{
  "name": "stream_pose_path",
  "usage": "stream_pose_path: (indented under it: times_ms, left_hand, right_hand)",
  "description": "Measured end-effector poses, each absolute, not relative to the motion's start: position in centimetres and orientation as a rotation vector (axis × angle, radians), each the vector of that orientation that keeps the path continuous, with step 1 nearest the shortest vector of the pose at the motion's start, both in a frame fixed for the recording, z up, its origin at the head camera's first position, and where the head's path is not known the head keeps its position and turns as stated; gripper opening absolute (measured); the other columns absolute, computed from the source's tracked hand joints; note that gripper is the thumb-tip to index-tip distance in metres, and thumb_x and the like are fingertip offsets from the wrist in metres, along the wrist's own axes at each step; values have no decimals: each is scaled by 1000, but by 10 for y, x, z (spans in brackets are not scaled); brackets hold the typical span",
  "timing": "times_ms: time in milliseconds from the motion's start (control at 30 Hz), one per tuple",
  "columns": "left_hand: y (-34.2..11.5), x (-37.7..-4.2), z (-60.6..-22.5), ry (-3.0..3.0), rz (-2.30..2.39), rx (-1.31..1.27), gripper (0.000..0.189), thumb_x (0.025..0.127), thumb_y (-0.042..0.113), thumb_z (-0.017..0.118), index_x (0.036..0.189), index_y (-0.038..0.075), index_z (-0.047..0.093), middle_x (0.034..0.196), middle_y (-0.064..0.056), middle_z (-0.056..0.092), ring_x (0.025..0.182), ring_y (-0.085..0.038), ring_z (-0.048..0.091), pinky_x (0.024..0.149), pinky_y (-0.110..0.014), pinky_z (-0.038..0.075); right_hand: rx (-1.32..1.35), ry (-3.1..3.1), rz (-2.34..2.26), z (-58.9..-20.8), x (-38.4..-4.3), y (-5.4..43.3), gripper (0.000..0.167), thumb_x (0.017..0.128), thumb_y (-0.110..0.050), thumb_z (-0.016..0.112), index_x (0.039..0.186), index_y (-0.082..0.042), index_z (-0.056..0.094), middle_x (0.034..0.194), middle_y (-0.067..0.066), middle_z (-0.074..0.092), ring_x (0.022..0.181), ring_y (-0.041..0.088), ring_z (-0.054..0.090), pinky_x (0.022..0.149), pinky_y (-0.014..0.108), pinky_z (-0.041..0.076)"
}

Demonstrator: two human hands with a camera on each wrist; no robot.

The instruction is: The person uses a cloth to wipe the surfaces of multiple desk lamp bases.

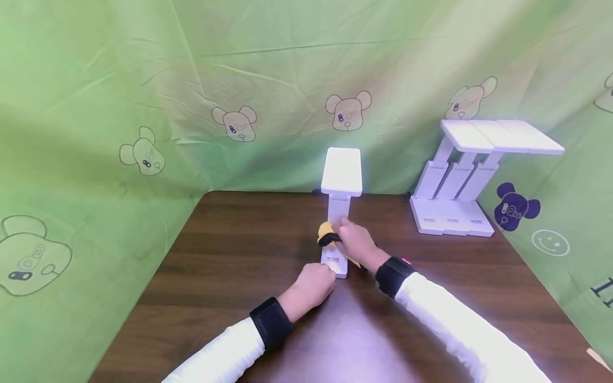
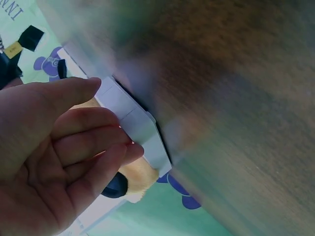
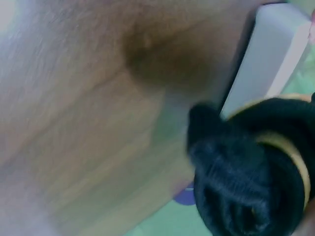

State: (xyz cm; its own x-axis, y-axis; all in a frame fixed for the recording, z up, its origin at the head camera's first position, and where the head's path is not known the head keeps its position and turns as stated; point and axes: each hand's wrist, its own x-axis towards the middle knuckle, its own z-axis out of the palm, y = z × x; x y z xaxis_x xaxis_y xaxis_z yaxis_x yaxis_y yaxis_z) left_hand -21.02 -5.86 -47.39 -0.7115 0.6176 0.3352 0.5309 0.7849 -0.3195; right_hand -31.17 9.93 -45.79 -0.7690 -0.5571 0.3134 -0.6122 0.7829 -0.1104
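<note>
A white desk lamp [image 1: 341, 170] stands upright on the table, its flat panel raised over a hinged stem. My left hand [image 1: 313, 284] holds the near end of its base, and in the left wrist view the thumb and curled fingers [image 2: 88, 132] lie at the base's edge [image 2: 123, 108]. My right hand [image 1: 355, 242] grips a fuzzy yellow-and-black cloth [image 1: 326, 230] against the lower stem, just above the base. Bunched black folds of the cloth [image 3: 236, 167] fill the lower right of the right wrist view, beside the white base [image 3: 275, 49].
Three similar white lamps [image 1: 452, 191] stand side by side at the back right of the brown wooden table [image 1: 230, 250]. A green curtain [image 1: 287, 69] with bear-head prints hangs behind and along the sides. A small pale object [image 1: 598, 357] lies at the right edge.
</note>
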Motion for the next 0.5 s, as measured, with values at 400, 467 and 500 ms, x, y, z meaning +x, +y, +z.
stream_pose_path:
  times_ms: [400, 467, 500]
  left_hand:
    - [-81, -228, -459, -2929, -303, -897, 22, 93, 27, 73, 76, 12, 71, 68, -1, 65, 59, -14, 59, 56, -31, 52]
    - [-93, -243, -453, -2917, -517, -850, 13, 93, 20, 72, 85, 11, 76, 76, -2, 70, 63, -12, 61, 61, -30, 55]
    - [-99, -251, -450, -2900, -597, -812, 9, 93, 17, 71, 91, 10, 77, 81, -3, 73, 66, -12, 63, 64, -29, 56]
  right_hand:
    - [1189, -2862, 620, -445, -289, 128, 6, 86, -15, 79, 90, -12, 76, 79, -1, 57, 68, 12, 52, 64, 29, 46]
    - [1119, -2854, 630, -444, -288, 136, 15, 86, -17, 80, 100, -11, 77, 86, -1, 58, 74, 12, 55, 68, 30, 49]
    - [1110, -2841, 627, -443, -287, 140, 21, 86, -17, 80, 106, -10, 77, 90, -1, 59, 76, 12, 56, 70, 31, 50]
